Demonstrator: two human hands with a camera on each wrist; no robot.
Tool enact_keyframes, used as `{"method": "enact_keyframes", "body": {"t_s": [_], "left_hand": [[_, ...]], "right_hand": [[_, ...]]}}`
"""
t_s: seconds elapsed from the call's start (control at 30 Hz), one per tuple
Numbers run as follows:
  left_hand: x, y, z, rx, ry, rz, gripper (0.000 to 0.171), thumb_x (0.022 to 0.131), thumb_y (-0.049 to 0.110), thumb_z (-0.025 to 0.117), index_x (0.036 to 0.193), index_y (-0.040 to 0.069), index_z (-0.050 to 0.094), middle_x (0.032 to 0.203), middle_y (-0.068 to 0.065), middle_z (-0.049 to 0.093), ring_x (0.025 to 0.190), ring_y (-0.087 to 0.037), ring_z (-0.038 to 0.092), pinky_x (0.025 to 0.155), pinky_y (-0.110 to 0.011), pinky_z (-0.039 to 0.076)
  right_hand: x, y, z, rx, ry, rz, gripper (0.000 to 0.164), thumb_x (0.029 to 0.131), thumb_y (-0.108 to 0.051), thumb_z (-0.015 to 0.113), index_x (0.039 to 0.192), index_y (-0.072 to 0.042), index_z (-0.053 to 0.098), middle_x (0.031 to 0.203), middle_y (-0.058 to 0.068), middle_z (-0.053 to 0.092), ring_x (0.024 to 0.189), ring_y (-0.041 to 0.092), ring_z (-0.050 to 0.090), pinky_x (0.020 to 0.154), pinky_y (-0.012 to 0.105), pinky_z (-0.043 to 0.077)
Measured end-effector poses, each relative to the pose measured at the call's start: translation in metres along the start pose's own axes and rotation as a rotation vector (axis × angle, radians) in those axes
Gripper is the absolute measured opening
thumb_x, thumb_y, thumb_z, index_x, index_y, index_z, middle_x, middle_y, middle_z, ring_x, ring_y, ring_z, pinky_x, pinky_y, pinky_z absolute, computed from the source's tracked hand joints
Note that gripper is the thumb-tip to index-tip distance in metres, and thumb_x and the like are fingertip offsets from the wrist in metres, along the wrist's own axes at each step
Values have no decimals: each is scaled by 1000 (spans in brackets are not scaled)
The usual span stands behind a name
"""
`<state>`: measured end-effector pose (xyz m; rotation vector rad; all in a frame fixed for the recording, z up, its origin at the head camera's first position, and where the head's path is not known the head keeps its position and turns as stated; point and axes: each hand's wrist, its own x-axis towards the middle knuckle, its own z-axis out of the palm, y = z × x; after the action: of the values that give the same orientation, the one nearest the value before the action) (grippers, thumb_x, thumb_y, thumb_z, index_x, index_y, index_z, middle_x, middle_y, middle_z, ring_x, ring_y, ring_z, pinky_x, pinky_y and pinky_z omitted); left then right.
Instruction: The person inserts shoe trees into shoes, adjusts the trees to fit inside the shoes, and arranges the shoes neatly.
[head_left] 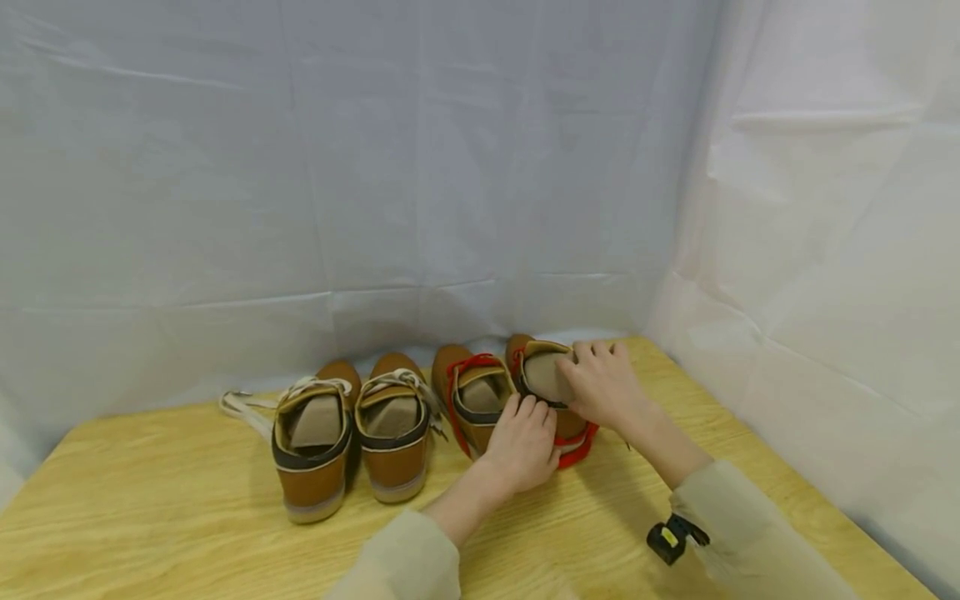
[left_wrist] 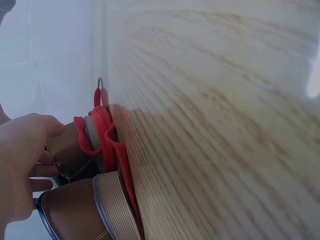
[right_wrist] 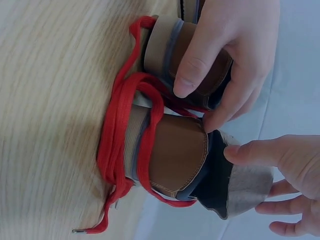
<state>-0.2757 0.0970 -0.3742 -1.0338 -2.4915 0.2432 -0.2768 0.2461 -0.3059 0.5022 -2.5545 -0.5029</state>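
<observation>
My right hand [head_left: 603, 383] pinches a grey-beige insole [right_wrist: 247, 190] between thumb and fingers. This insole's heel end stands up out of the rightmost shoe [head_left: 525, 354], a brown one with red laces [right_wrist: 117, 135]. My left hand [head_left: 525, 446] is at the heels of the two red-laced shoes, its index fingertip right at the rightmost shoe's collar [right_wrist: 202, 167]. In the right wrist view its thumb overlaps the other red-laced shoe's heel [right_wrist: 187, 47]. That other shoe [head_left: 450, 367] stands just left, an insole [head_left: 482, 396] inside it.
Two brown shoes with cream laces stand further left, one [head_left: 311, 483] at the outer side and one [head_left: 393, 471] beside it. A loose cream lace [head_left: 243, 404] trails behind them. The wooden table [head_left: 165, 517] meets white sheeting [head_left: 480, 167] at the back and right.
</observation>
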Motion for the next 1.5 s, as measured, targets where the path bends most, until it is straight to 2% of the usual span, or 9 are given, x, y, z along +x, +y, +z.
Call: {"method": "enact_keyframes", "body": {"t_s": [0.47, 0.87, 1.2, 1.5], "left_hand": [[-1, 1, 3, 30, 21, -6, 47, 88, 44, 53, 120, 9, 59, 108, -3, 55, 109, -22, 44, 100, -40, 30], [-1, 0, 4, 38, -2, -6, 49, 89, 46, 52, 121, 9, 59, 110, -4, 54, 111, -23, 44, 101, -40, 29], [-1, 2, 6, 46, 30, 5, 49, 87, 46, 54, 118, 9, 60, 104, -3, 55, 106, -23, 45, 99, -40, 30], [0, 1, 3, 62, 14, 2, 51, 87, 47, 54, 121, 9, 59, 107, -3, 55, 108, -23, 45, 100, -41, 30]], "right_hand": [[10, -4, -2, -22, -107, -1, 45, 70, -32, 78, 109, -12, 64, 89, 11, 54, 82, 32, 54, 72, 52, 42], [19, -7, -5, -53, -193, -7, 45, 75, -35, 74, 114, -15, 63, 93, 10, 55, 82, 29, 53, 73, 48, 43], [24, -2, 2, -36, -196, -57, 56, 72, -44, 76, 119, -16, 62, 106, 11, 57, 96, 32, 53, 80, 51, 43], [26, 7, 12, 18, -151, -106, 61, 70, -47, 77, 120, -17, 62, 106, 10, 56, 94, 30, 53, 78, 49, 44]]}}
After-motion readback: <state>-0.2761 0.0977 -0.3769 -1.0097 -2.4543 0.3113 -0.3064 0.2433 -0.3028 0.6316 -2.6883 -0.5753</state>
